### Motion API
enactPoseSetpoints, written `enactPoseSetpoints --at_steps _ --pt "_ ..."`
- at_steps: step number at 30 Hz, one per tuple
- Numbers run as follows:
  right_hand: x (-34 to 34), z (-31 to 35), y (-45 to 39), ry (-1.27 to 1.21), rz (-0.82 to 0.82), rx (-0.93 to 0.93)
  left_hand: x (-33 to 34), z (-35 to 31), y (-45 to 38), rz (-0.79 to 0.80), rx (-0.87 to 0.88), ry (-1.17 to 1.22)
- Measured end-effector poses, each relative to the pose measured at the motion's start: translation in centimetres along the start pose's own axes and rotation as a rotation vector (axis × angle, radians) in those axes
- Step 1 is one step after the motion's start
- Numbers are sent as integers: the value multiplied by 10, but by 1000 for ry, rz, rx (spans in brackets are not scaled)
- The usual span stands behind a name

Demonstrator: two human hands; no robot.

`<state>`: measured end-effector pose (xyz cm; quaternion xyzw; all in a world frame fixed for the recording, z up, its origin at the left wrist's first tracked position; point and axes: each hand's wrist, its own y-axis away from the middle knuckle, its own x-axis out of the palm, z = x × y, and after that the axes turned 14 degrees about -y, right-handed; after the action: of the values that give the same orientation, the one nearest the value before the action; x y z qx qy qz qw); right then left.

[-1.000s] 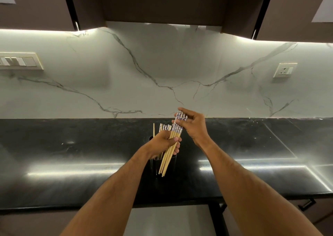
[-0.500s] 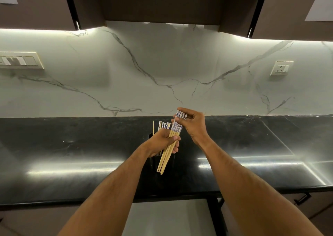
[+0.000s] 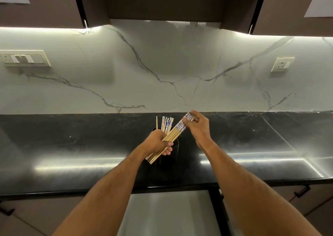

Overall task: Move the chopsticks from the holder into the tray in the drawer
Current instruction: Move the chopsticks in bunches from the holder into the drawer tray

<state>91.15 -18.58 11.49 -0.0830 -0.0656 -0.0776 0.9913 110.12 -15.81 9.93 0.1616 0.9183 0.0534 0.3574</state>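
Change: since a second ago our bundle of chopsticks [image 3: 171,138] has tilted further over, tips now pointing down-left past our left wrist, patterned ends up-right; our right hand [image 3: 198,127] has shifted slightly right along those ends.
Meaning: we judge the bundle is being squared up outside the holder, so the lift is done for these sticks and the carry down to the drawer has not begun.
Left hand: our left hand [image 3: 158,142] grips the bundle around its middle, fingers curled under and thumb lying across the top.
Right hand: fingertips pinch the blue-and-white ends of the bundle, just above and right of the left hand.
Sticks versus fingers: plain wooden shafts run through the left fist and stick out below it; decorated ends fan a little between the two hands.
Remaining chopsticks [image 3: 166,125]: a few stand upright behind the left knuckles, not touched by either hand.
Holder [image 3: 175,148]: dark, on the black counter [image 3: 72,145], mostly hidden by the left hand.
Drawer [image 3: 169,212]: a pale surface shows below the counter edge between our forearms; we cannot tell whether a tray lies there.
Risk: the fanned ends could slip apart if the pinch loosens.
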Motion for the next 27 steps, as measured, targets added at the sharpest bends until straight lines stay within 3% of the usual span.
enactPoseSetpoints --at_steps 3,6,9,12,15,27 --pt "-7 -4 13 440 68 -196 -2 11 7 -76 -21 -143" --pt "-8 -3 31 860 380 -510 1 18 15 -87 -37 -417" --pt "5 -4 54 1230 669 -526 9 20 27 -94 35 -760" --pt "11 -12 77 1334 729 -361 20 23 38 -121 143 -900" --pt "9 -23 96 1391 704 -318 31 27 49 -104 202 -993" --pt "-9 -70 159 1445 875 -158 104 63 96 -9 131 -1192"
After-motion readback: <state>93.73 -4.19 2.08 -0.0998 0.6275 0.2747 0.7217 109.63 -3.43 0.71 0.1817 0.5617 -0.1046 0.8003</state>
